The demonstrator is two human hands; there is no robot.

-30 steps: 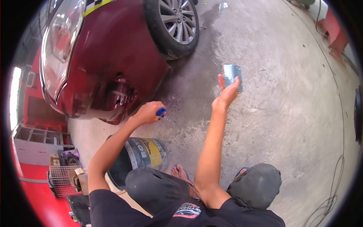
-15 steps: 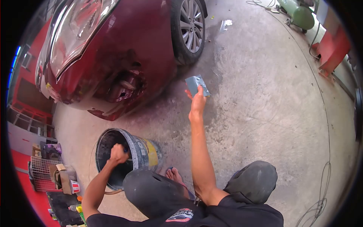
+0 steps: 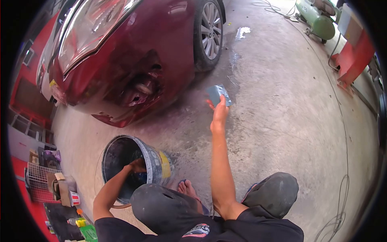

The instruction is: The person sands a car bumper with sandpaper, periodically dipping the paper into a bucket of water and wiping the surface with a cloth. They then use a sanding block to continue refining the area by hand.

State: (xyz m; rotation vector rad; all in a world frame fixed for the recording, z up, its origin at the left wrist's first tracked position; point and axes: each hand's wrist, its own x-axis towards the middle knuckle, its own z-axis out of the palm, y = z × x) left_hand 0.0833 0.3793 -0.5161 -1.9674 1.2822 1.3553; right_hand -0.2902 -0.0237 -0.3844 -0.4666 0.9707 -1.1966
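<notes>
A dark bucket (image 3: 150,157) with a yellow patch on its side stands on the floor at the lower left. My left hand (image 3: 138,166) is inside its mouth, in shadow, and its fingers are too dark to make out. In front of me, my right hand (image 3: 219,113) holds a flat grey-blue sheet (image 3: 219,95), thumb on top and fingers beneath, above the concrete floor. To the left of the sheet is the dark red car bumper (image 3: 121,80), with an opening low at its corner.
The car's front wheel (image 3: 210,34) is ahead. A green compressor (image 3: 320,22) and a red post base (image 3: 352,60) are at the upper right. A cable (image 3: 346,149) runs along the right floor. Boxes (image 3: 60,189) and bottles lie at the lower left.
My left hand has gone deeper into the bucket. The sheet is still in my right hand, which appears slightly farther right. The whole view has shifted a little.
</notes>
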